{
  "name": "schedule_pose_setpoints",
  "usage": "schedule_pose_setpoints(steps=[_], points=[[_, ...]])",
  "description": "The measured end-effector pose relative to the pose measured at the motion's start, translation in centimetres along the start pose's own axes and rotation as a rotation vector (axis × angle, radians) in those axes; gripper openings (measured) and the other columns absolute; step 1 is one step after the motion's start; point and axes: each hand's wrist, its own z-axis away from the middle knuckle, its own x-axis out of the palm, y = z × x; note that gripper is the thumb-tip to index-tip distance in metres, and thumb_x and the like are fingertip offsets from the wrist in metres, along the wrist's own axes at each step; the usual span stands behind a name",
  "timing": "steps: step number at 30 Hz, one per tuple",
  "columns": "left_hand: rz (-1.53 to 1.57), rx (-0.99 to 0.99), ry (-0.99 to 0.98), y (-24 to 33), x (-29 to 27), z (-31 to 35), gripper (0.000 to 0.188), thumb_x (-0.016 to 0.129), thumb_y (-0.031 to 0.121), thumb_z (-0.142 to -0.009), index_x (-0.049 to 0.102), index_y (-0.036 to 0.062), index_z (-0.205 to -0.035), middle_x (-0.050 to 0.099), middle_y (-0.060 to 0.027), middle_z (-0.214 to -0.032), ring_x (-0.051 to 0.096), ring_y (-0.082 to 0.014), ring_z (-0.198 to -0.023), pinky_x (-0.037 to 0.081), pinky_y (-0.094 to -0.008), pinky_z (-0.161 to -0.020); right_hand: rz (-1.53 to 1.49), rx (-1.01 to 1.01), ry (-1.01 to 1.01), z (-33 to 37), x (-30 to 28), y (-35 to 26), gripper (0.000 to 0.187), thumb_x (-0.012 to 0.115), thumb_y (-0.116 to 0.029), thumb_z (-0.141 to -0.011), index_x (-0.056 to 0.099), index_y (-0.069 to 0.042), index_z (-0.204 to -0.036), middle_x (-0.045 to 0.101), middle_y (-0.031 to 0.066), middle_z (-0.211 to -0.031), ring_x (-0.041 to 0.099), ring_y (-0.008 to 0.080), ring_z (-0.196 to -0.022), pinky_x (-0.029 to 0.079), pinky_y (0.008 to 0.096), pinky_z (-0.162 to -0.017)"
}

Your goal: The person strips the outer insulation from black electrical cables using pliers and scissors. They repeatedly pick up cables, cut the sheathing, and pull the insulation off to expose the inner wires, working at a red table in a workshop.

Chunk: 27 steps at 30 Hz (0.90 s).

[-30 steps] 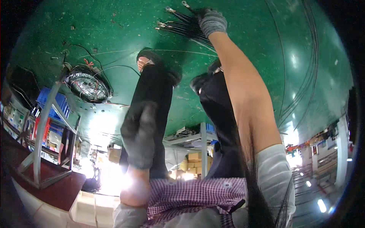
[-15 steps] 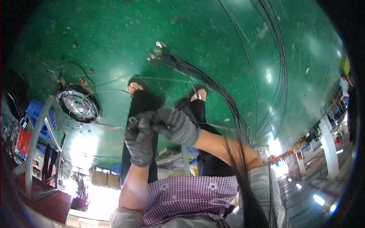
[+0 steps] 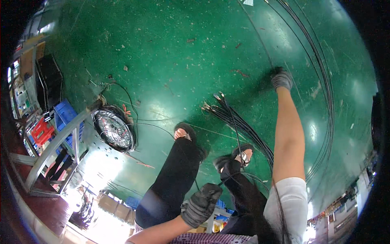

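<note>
My left hand (image 3: 202, 205), in a dark grey knit glove, is closed in front of my legs. A black cable (image 3: 233, 175) comes out of its fingers toward my right knee. Far out to the right, at the end of my stretched arm, my right hand (image 3: 282, 79) reaches low over the floor in a matching glove. Its fingers are curled round a thin dark cable (image 3: 256, 30) that runs up toward the top edge; the fingertips are partly in shadow. Between my feet and that hand lies a bundle of black cables (image 3: 243, 129) with bare metal ends.
Long loose cables (image 3: 325, 77) curve over the green floor (image 3: 162, 49) at the right. A coil of cable in clear wrapping (image 3: 114, 128) lies left of my feet. Beyond it stand a metal frame (image 3: 61, 138), a blue crate (image 3: 67, 118) and a red stool (image 3: 42, 132).
My hands were together in front of my legs and have come apart. The right has reached far out to the right; the left is lower, near my lap. The view has shifted too.
</note>
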Motion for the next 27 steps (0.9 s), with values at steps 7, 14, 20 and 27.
schedule_pose_setpoints(steps=[7, 14, 20, 27], points=[[-0.31, 0.031, -0.188, -2.6, 3.1, 0.7, 0.027, 0.039, 0.008, -0.079, 0.042, 0.0074, -0.106, 0.051, -0.0132, -0.093, 0.053, -0.0275, -0.078, 0.044, -0.033, -0.065, -0.897, -0.226, -0.608, 10.0, -2.1, -3.4, 0.041, 0.049, -0.037, -0.074, 0.053, -0.002, -0.094, 0.056, 0.0182, -0.091, 0.054, 0.0316, -0.083, 0.042, 0.0359, -0.073], [0.158, 0.2, 0.325, -1.8, 1.7, 2.1, 0.019, 0.045, 0.019, -0.082, 0.054, 0.0015, -0.084, 0.055, -0.0077, -0.076, 0.051, -0.0153, -0.065, 0.041, -0.0281, -0.06, -0.653, -1.078, 0.017, 24.0, -23.6, -10.0, 0.026, 0.039, -0.025, -0.082, 0.051, -0.003, -0.092, 0.054, 0.0183, -0.086, 0.052, 0.0341, -0.076, 0.043, 0.0397, -0.064], [0.302, 0.179, 0.489, 6.0, -1.4, 13.9, 0.019, 0.046, 0.017, -0.081, 0.055, 0.0008, -0.084, 0.056, -0.0067, -0.072, 0.051, -0.0158, -0.064, 0.041, -0.0264, -0.06, -0.989, -0.702, -0.102, 39.7, -39.4, -6.9, 0.023, 0.042, -0.02, -0.082, 0.052, -0.001, -0.09, 0.054, 0.0196, -0.075, 0.051, 0.0354, -0.069, 0.043, 0.0335, -0.059], [1.019, 0.414, 0.664, 22.4, -15.0, 27.2, 0.008, 0.045, 0.01, -0.083, 0.049, 0.0046, -0.086, 0.049, 0.0008, -0.073, 0.044, -0.0089, -0.065, 0.039, -0.0217, -0.058, -1.172, -0.505, 0.066, 54.0, -57.9, 0.0, 0.019, 0.044, -0.016, -0.082, 0.053, -0.002, -0.09, 0.056, 0.015, -0.082, 0.054, 0.0247, -0.074, 0.043, 0.0324, -0.066]])
